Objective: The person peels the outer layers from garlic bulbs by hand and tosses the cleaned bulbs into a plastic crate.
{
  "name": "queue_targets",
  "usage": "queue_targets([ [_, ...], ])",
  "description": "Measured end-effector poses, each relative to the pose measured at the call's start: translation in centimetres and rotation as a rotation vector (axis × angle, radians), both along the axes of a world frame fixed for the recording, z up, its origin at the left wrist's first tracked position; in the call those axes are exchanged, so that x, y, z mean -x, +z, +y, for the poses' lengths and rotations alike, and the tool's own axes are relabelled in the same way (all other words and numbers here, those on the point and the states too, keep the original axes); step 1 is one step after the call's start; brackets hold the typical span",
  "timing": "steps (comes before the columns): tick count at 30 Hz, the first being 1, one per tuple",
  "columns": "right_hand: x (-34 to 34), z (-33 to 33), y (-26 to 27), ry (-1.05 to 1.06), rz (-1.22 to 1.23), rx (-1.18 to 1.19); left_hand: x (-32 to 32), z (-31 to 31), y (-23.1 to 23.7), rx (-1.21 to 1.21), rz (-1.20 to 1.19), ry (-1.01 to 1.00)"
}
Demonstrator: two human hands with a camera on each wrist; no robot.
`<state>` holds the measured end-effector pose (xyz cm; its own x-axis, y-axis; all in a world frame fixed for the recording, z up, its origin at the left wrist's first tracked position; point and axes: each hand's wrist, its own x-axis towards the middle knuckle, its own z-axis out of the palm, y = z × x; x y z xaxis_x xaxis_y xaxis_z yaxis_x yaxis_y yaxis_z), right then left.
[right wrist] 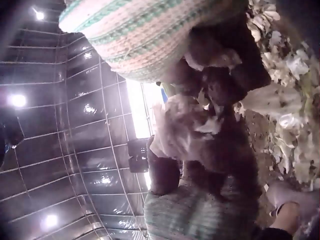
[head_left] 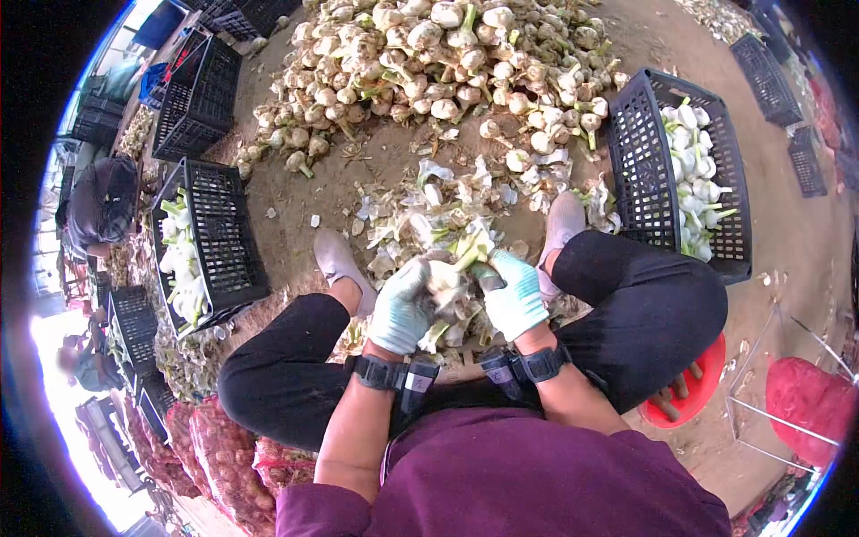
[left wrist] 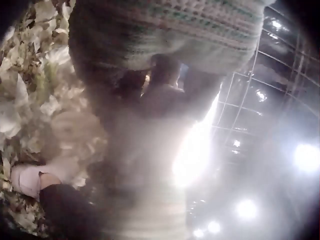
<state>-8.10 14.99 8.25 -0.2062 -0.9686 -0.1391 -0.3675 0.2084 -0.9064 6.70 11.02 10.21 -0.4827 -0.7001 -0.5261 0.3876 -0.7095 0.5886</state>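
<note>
Both hands wear pale knitted gloves with dark, dirty palms and fingers. Between them, over the person's lap, is a garlic bulb (head_left: 445,276) with a green-white stalk (head_left: 474,249) pointing away. The left hand (head_left: 403,306) grips the bulb from its left side. On the other side, the right hand (head_left: 514,297) has its thumb and curled fingers on the garlic by the stalk. Loose papery skin (right wrist: 182,125) hangs off the bulb in the right wrist view, between the right glove (right wrist: 135,37) and the left glove (right wrist: 195,212). Blur hides most of the garlic in the left wrist view.
Peeled skins (head_left: 420,210) litter the floor between the shoes. Beyond them rises a large heap of garlic (head_left: 429,67). Black crates holding cleaned garlic stand at the right (head_left: 640,170) and left (head_left: 224,242). A red basin (head_left: 707,380) sits beside the right thigh; filled net sacks (head_left: 228,456) lie behind left.
</note>
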Motion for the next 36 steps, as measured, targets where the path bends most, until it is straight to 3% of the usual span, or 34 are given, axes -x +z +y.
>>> queue_targets([
  [2,0.0,-0.2,-1.4,-0.133,0.024,0.325,-0.1,0.1,-2.1,-0.196,0.025,0.093],
  [3,0.0,-0.1,-1.1,-0.146,-0.046,0.139,0.3,0.2,-1.2,-0.156,0.011,0.035],
  [4,0.0,-0.1,-0.7,-0.149,-0.046,0.136,0.4,0.4,-1.6,-0.16,0.01,0.032],
  [6,0.0,-0.1,0.1,-0.158,-0.282,-0.057,0.4,0.8,-2.4,-0.049,0.019,0.047],
  [10,0.1,-0.2,0.6,-0.221,-0.332,-0.075,0.3,1.1,-1.0,0.09,-0.169,-0.069],
  [12,0.3,0.2,0.1,-0.19,-0.24,-0.051,0.8,0.9,-0.2,0.08,-0.108,-0.023],
  [14,0.7,0.4,0.4,-0.012,-0.299,-0.068,0.6,0.8,-0.2,0.138,-0.198,-0.041],
  [16,0.5,0.0,1.0,0.018,-0.357,0.001,0.5,0.9,-0.6,0.195,-0.235,-0.023],
  [18,0.2,-0.2,2.2,0.006,-0.298,-0.172,0.7,1.2,-0.6,0.424,-0.506,-0.126],
  [20,0.1,0.1,1.6,-0.009,-0.307,-0.216,0.7,1.4,-0.5,0.372,-0.475,-0.085],
  [23,-0.4,1.3,-2.7,-0.01,-0.039,-0.038,0.1,1.5,-1.0,0.338,-0.454,-0.106],
  [30,0.4,1.9,-2.3,0.059,-0.058,-0.004,-0.3,1.5,-1.4,0.328,-0.461,-0.153],
  [32,0.6,2.1,-2.1,0.129,0.119,0.101,-0.5,1.5,-2.1,0.353,-0.427,-0.155],
  [33,0.8,2.3,-2.6,0.135,0.12,0.1,-0.6,1.5,-1.7,0.196,-0.243,-0.058],
  [36,1.2,1.8,-2.9,0.151,0.038,0.034,-0.5,1.0,-0.7,0.185,-0.253,-0.082],
])
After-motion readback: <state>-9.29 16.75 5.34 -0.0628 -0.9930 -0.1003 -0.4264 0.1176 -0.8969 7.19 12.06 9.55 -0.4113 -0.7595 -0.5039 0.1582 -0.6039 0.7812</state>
